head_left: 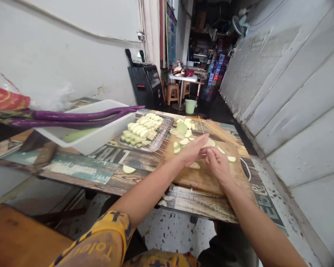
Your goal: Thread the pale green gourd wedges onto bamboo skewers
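Note:
Over the wooden cutting board (pixel 200 183), my left hand (pixel 193 149) is held edge-up, its fingers curled towards my right hand; what lies in its palm is hidden. The closed fingertips of my right hand (pixel 218 165) meet it, pinching what looks like the lower end of a thin bamboo skewer (pixel 201 124) that rises behind the left hand. Around them on the board lie white-fleshed, green-skinned vegetable slices (pixel 176 148), with another slice (pixel 231 159) at the right. Left of the board, a metal tray (pixel 156 147) bears rows of skewered slices (pixel 140 129).
Loose bamboo skewers (pixel 225 132) lie beyond the board. A white tub (pixel 93 146) with long purple eggplants (pixel 80 115) across it stands at the left. One slice (pixel 128 169) rests near the table's front edge. A white wall (pixel 303 92) runs along the right.

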Demonstrator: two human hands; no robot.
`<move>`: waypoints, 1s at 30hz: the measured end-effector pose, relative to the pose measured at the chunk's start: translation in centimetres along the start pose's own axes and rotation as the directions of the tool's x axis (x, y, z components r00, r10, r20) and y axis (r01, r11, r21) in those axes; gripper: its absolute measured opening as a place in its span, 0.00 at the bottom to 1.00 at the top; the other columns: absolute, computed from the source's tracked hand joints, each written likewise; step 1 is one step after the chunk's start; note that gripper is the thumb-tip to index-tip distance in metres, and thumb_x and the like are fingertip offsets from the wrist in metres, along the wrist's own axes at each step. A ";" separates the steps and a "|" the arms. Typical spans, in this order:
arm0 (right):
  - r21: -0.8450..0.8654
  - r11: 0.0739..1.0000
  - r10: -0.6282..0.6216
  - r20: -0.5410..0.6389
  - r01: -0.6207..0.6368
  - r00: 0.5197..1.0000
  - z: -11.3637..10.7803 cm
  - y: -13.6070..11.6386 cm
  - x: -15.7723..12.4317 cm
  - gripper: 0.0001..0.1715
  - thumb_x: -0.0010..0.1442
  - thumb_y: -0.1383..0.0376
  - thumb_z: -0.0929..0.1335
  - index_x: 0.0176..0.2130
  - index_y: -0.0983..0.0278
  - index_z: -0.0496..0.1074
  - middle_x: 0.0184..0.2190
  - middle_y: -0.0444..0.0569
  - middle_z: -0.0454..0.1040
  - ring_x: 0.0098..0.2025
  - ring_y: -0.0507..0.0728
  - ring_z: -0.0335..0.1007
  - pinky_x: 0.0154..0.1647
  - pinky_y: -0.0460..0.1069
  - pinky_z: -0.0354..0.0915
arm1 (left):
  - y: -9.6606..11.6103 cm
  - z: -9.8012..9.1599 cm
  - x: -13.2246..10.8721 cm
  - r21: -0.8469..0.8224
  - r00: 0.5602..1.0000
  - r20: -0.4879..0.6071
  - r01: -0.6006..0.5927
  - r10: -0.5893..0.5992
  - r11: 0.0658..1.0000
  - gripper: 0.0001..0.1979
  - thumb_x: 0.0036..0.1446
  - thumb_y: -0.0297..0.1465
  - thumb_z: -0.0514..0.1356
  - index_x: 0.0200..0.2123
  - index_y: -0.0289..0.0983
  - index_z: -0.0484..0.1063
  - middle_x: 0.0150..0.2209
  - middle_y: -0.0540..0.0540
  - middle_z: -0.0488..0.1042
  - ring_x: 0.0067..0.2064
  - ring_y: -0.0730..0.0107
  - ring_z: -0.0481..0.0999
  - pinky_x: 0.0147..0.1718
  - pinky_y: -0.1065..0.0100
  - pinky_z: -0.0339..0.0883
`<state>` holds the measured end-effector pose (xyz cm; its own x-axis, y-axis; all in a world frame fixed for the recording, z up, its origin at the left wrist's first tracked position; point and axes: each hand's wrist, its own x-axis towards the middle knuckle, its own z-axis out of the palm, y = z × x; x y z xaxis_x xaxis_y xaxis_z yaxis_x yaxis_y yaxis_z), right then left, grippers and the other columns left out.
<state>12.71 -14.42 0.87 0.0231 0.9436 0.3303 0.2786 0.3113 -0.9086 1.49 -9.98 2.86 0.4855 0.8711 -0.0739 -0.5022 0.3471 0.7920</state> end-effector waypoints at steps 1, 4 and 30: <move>-0.140 0.986 -0.099 -0.048 0.091 0.994 -0.3 0.2 0.1 0.16 0.59 0.56 0.60 0.33 0.64 0.70 0.17 0.42 0.64 0.19 0.49 0.58 0.21 0.45 0.58 | 0.2 -0.1 0.0 0.032 1.000 0.014 -0.026 0.026 0.999 0.23 0.47 0.40 0.61 0.46 0.38 0.68 0.30 0.46 0.74 0.32 0.72 0.74 0.36 0.68 0.67; -0.465 0.850 -0.344 -0.134 0.248 0.929 -0.9 1.1 0.1 0.16 0.59 0.59 0.60 0.36 0.63 0.73 0.27 0.49 0.72 0.28 0.53 0.65 0.31 0.47 0.61 | 0.3 -0.2 0.2 0.087 0.993 -0.032 -0.110 0.114 0.990 0.20 0.49 0.42 0.59 0.43 0.36 0.70 0.34 0.43 0.74 0.34 0.71 0.74 0.37 0.69 0.67; -0.585 0.744 -0.477 -0.127 0.323 0.869 -0.7 1.9 -0.2 0.15 0.61 0.64 0.59 0.28 0.65 0.70 0.20 0.45 0.66 0.23 0.50 0.58 0.26 0.45 0.55 | -0.9 0.3 -0.2 0.333 0.905 0.161 -0.425 0.394 0.842 0.13 0.45 0.33 0.63 0.36 0.34 0.75 0.34 0.45 0.76 0.39 0.67 0.72 0.44 0.67 0.62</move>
<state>13.88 -14.08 -0.72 0.0094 0.6573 0.7536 0.7766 0.4700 -0.4196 2.05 -10.61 2.37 0.3566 0.8693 0.3423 -0.3906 -0.1941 0.8999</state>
